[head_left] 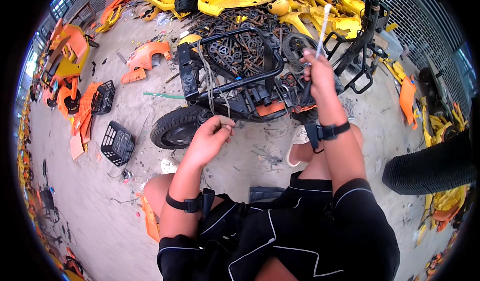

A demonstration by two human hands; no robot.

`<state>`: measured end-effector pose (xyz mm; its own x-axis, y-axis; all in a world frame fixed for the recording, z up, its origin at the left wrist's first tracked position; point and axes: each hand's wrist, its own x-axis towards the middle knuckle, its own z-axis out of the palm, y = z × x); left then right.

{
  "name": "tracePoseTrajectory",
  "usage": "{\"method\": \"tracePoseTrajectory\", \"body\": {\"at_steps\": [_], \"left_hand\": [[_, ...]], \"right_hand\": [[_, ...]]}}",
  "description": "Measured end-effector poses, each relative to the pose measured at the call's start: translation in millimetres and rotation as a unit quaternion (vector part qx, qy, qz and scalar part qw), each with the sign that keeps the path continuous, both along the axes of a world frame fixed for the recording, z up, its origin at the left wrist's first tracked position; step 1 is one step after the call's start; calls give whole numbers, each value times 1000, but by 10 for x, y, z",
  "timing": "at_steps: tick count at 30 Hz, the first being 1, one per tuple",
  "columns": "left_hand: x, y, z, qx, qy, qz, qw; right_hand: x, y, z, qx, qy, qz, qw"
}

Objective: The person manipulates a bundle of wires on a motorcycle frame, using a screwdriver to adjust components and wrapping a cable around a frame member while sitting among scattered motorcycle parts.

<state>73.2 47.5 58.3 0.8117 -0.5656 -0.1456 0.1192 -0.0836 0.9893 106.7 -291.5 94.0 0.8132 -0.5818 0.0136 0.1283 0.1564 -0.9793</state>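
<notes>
In front of me lies a stripped black scooter frame point(260, 93), with its tyre point(175, 128) at the left. My left hand point(212, 135) is closed at the near side of the frame, where a looped grey cable point(210, 78) hangs down to its fingers. Higher up on the right, my right hand point(318, 73) is wrapped round a long tool with a silver shaft point(322, 33). The shaft points up and away, its tip pale; a dark part shows below the fist. Exactly what kind of tool it is, I cannot tell.
A heap of metal parts point(235, 46) lies behind the frame, with yellow body panels point(235, 1) beyond. Black baskets point(118, 143) and orange panels point(147, 56) are on the left floor. A black ribbed stack point(425, 168) stands at right.
</notes>
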Motion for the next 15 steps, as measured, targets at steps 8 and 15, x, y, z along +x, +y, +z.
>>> {"method": "tracePoseTrajectory", "body": {"at_steps": [8,15], "left_hand": [[-221,-121,-43,13,-71,-52,996],[-466,-286,-31,-98,-49,-174,979]], "right_hand": [[-1171,603,1042,53,-193,82,976],[-1231,1144,795,79,-125,141,979]]}}
